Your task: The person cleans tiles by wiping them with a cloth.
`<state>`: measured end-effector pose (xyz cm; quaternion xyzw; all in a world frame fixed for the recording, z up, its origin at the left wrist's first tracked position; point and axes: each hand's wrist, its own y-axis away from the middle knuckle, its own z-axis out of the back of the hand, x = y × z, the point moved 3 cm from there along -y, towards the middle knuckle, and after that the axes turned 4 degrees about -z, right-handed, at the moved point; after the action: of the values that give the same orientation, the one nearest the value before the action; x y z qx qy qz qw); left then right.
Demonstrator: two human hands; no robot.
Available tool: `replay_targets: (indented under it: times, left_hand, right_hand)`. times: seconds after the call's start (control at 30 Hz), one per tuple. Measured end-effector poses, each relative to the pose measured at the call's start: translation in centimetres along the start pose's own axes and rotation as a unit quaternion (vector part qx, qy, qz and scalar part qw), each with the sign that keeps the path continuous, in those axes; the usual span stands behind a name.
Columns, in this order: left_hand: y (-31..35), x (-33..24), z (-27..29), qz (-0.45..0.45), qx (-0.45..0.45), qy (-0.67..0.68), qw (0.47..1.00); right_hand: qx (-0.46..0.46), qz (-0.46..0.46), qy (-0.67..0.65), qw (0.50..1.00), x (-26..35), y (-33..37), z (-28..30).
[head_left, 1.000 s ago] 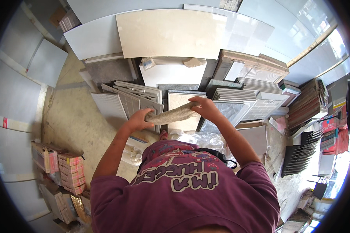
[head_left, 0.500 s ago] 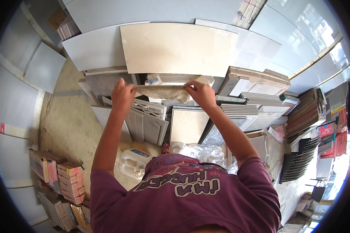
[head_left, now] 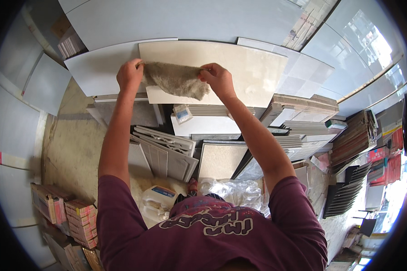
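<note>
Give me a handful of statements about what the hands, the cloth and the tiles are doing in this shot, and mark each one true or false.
1. Both hands hold the grey rag-like cloth stretched between them. True: the left hand grips one end, the right hand the other.
2. The cloth is in front of a large beige rectangular tile. True.
3. The cloth lies crumpled on the floor. False: it is held up against the beige tile.
4. A white plastic jug with a blue label stands on the floor near the person's body. True.
5. The person wears a green long-sleeved shirt. False: it is a maroon short-sleeved shirt.
</note>
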<state>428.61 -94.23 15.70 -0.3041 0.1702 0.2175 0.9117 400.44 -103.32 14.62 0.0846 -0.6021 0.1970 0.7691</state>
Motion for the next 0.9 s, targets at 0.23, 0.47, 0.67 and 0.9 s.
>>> replay_targets:
  times: [0.23,0.47,0.67,0.9]
  left_hand:
    - [-7.0,1.3,-4.0,0.076,-0.057,0.154,0.983]
    - [-3.8,-0.3,-7.6,-0.157,-0.176,0.034,0.971]
    - [0.1,-0.7,-9.5,-0.198,-0.093,0.025,0.976]
    - [4.9,1.6,-12.0,-0.158,-0.041,-0.012,0.986]
  right_hand:
    - [-0.071,0.039,0.025,0.996,0.5,-6.2,-0.6]
    - [-0.034,0.125,0.189,0.973,-0.5,-6.8,-2.5]
    - [-0.059,0.181,0.427,0.884,-1.3,-5.2,-4.5]
    - [-0.049,0.259,0.46,0.848,-6.6,-2.8,-6.1]
